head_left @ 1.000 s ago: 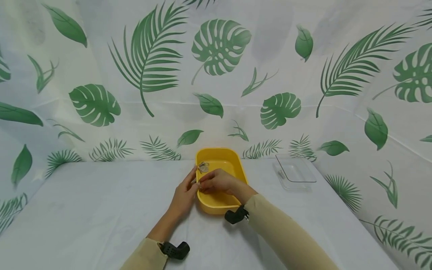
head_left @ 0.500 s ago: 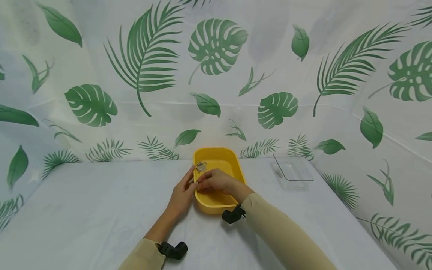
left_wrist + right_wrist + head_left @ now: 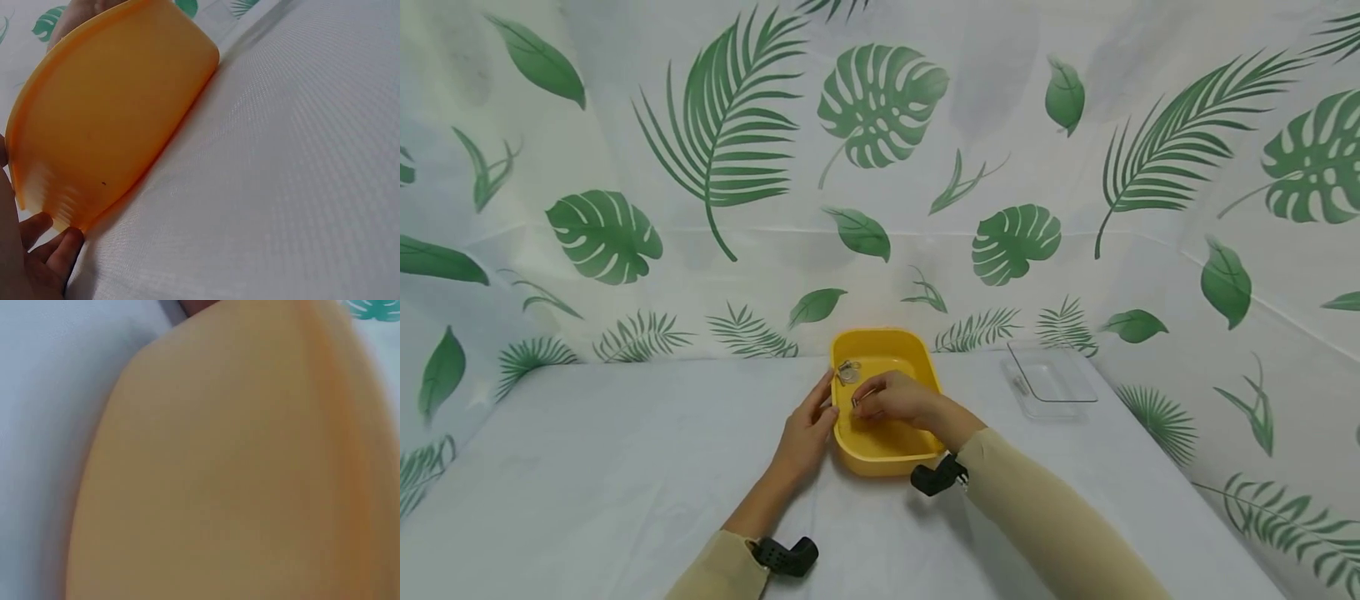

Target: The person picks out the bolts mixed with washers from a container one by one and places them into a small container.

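A yellow plastic tray (image 3: 891, 467) stands on the white-covered table in the head view. My left hand (image 3: 803, 437) holds its left side, thumb at the rim and fingers on the outer wall, as the left wrist view also shows. Inside the tray, my right hand (image 3: 898, 398) pinches a small shiny metal piece (image 3: 855, 402), too small to identify. Several small metal items (image 3: 848, 372), one of them ring-like, lie at the tray's far left. The right wrist view is filled by the tray's outer wall (image 3: 206, 462), so the right fingers are hidden there.
A clear rectangular container (image 3: 1052, 383) stands to the right of the tray, with something small and greyish at its left side. Behind the table hangs a white cloth (image 3: 760, 283) printed with green leaves.
My right hand has drawn away from the tray's left rim and my left thumb, moving right with the metal piece. My left hand stays at the tray's side.
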### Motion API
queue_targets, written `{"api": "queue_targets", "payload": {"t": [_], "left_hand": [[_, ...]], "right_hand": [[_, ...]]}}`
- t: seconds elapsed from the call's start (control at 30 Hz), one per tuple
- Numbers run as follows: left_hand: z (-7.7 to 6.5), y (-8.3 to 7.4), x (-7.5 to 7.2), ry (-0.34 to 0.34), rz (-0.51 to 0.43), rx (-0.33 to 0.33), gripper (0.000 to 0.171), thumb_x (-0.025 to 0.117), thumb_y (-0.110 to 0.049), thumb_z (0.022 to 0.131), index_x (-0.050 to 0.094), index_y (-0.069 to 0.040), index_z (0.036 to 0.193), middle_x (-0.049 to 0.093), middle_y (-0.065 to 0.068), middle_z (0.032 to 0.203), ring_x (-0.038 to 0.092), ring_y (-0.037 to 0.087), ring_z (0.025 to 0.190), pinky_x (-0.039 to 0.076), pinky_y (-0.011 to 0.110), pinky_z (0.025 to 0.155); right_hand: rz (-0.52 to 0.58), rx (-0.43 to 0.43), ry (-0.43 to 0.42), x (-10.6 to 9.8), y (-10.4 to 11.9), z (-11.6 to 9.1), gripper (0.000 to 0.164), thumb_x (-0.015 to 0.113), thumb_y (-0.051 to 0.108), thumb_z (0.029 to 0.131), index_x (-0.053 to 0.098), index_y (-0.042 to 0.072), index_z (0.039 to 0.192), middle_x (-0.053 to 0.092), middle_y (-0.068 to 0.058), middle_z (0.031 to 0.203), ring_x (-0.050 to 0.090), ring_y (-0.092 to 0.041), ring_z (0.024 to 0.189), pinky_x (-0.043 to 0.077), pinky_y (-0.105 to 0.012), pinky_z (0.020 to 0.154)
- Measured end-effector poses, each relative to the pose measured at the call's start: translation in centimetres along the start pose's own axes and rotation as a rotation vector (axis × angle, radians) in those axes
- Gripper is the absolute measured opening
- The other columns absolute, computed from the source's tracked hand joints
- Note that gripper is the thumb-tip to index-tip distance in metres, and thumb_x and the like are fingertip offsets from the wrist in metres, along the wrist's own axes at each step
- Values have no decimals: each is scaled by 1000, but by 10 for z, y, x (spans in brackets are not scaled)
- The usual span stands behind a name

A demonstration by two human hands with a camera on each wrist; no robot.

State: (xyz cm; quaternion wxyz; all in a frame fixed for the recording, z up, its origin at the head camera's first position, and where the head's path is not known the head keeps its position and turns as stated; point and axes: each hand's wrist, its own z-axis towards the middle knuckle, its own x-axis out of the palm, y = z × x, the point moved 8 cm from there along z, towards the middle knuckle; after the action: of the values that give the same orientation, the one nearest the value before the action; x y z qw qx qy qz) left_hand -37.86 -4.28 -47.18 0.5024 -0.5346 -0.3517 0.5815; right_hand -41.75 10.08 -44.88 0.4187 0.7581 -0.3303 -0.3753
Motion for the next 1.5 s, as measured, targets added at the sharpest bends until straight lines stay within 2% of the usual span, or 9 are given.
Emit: {"api": "queue_targets", "payload": {"t": [0.37,0.53,0.67,0.77,0.9,1.1,1.23,1.4,1.5], "left_hand": [[3,2,-2,-3,-15,0,60,48,-19,102,33,-24,160,47,13,157,48,34,143,40,52,117],[2,0,-4,-4,6,7,59,48,-18,103,33,-23,160,47,14,157,48,35,143,41,53,117],[1,-1,-6,-12,3,11,59,48,-17,102,34,-23,160,47,15,156,49,35,143,40,53,117],[1,-2,-6,-7,-11,10,59,48,-17,102,33,-23,160,46,15,157,48,34,143,40,52,117],[1,-2,-6,-7,-12,15,60,48,-17,102,33,-23,160,46,15,157,48,35,143,40,53,117],[1,-1,-4,-8,-18,13,60,48,-17,102,33,-23,160,47,15,157,48,35,143,40,52,117],[1,0,-2,-3,-24,8,60,48,-17,102,33,-22,160,47,16,157,48,35,143,40,51,117],[0,-1,-1,4,-23,8,60,48,-18,102,33,-24,160,47,16,157,49,35,142,42,52,116],[-1,-2,-1,6,-12,8,60,47,-18,103,32,-24,160,47,15,157,50,35,141,43,52,115]], "right_hand": [[1,38,-17,-27,-2,-21,32,67,6,94,63,-7,123,69,-8,105,69,-19,94,60,-34,95],[53,16,-1,-43,5,-35,39,65,6,95,57,-10,130,70,-9,104,73,-21,100,56,-43,101],[75,-14,14,-57,8,-43,36,63,6,97,56,-8,129,69,-8,103,72,-26,106,53,-48,104],[58,-10,-5,-70,7,-48,35,64,6,97,57,-6,128,69,-10,106,70,-32,112,54,-45,103],[20,-14,-20,-88,4,-54,39,64,8,97,56,-7,132,68,-21,119,68,-36,117,58,-39,99],[-34,-26,-65,-119,0,-63,41,64,8,97,55,-8,133,65,-26,127,72,-25,107,59,-36,96],[-81,-30,-105,-139,-2,-70,41,64,9,97,55,-7,133,66,-20,124,72,-18,103,58,-37,98],[-109,-13,-175,-167,-8,-76,44,65,12,97,54,-7,135,69,-9,115,72,-18,104,58,-35,97],[-122,6,-207,-184,-14,-79,46,65,15,97,53,-6,136,69,-6,114,71,-16,102,59,-32,95]]}}
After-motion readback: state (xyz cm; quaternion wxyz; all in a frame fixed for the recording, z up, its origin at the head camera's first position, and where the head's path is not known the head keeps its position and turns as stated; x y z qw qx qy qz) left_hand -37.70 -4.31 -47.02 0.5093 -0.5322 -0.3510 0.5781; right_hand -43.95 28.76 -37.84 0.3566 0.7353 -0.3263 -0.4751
